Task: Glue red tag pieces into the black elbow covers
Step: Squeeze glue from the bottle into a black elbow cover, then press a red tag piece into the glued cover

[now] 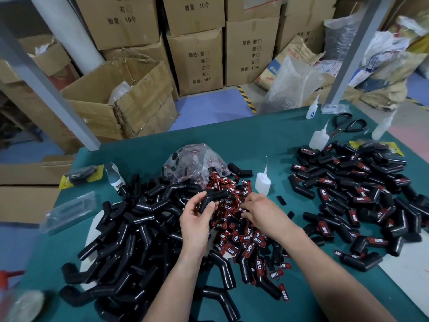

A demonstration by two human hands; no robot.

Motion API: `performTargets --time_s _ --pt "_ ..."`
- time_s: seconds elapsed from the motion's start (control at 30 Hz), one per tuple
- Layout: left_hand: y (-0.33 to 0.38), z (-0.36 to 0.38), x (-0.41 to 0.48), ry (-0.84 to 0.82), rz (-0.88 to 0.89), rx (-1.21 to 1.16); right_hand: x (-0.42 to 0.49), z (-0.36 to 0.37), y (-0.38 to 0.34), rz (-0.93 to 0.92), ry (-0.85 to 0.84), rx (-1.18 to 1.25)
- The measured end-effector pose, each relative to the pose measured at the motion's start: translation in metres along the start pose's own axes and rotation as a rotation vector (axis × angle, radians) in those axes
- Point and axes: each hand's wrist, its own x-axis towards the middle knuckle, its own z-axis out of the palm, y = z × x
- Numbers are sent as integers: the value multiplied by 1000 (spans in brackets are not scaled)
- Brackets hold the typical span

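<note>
Black, smooth elbow cover [213, 200] fills the left hand's [196, 220] grip; right hand's [263, 212] grip among flat red tags [249, 244] is unclear.

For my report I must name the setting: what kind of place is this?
Probably a small factory's assembly bench: stacked cardboard cartons behind, heaps of black elbow covers and a glue bottle on a green worktable.

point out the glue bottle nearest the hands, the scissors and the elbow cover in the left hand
glue bottle [262, 182]: head view, on its white body
scissors [342, 128]: head view, where the black handles meet
held elbow cover [209, 197]: head view, on its bend
</note>
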Motion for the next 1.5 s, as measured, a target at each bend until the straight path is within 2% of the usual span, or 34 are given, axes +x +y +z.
performTargets --time_s 0.33,0.5,0.6,0.9,1.0,1.13,1.27,1.33,1.43,1.5 --pt "-2 3 -3 -44 -4 -29 1 -11 6 -25 -15 3" --pt "-5 8 -9 -246 22 -111 3 -14 8 -24 1 -38" --pt "-10 10 -9 -328 -44 -137 2 -13 6 -27 -54 -62" --pt "-11 11 -6 -283 -99 -78 -5 -11 -1 -66 -145 -93" --pt "-6 10 -7 -206 -57 -48 -7 -17 -4 -113 -44 -101" --pt "3 7 -7 -71 -26 -47 -8 -29 -14 -156 227 191" --pt "7 7 -9 -51 -14 -1 -12 -35 -26 -121 423 425" --pt "9 8 -11 -55 0 17 -15 -38 -31 -51 456 642" --pt "16 9 -14 -46 43 66 -18 -46 -38 70 362 1071" --pt "21 10 -17 -45 56 58 -19 -49 -41 72 368 1108"
